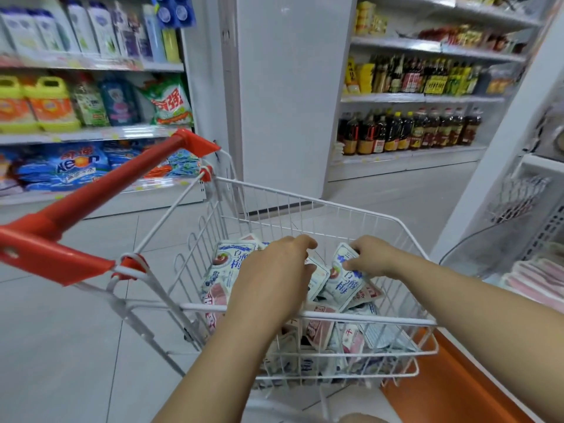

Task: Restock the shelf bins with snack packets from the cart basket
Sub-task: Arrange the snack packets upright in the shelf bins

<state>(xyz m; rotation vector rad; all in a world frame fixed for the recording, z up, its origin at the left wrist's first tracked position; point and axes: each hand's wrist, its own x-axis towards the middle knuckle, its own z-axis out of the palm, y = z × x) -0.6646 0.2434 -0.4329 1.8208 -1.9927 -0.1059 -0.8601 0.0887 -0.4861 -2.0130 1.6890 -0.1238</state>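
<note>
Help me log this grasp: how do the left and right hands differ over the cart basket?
The right hand pinches a white-and-blue snack packet by its top edge; the left hand lies palm-down over other packets, grip hidden. The left hand sits mid-basket, the right hand nearer the right side. Both reach inside the cart basket.

Two hands, mine: left hand point(274, 270), right hand point(370, 256). One cart basket point(335, 206). One red handle point(100, 190), near left. Heap of snack packets point(232, 261): well over ten, exact count hidden; one pinched by my right hand. Two yellow jugs point(50, 102) on far left shelf point(91, 134). One row of dark bottles point(409, 131), far right, too blurred for me to count.
</note>
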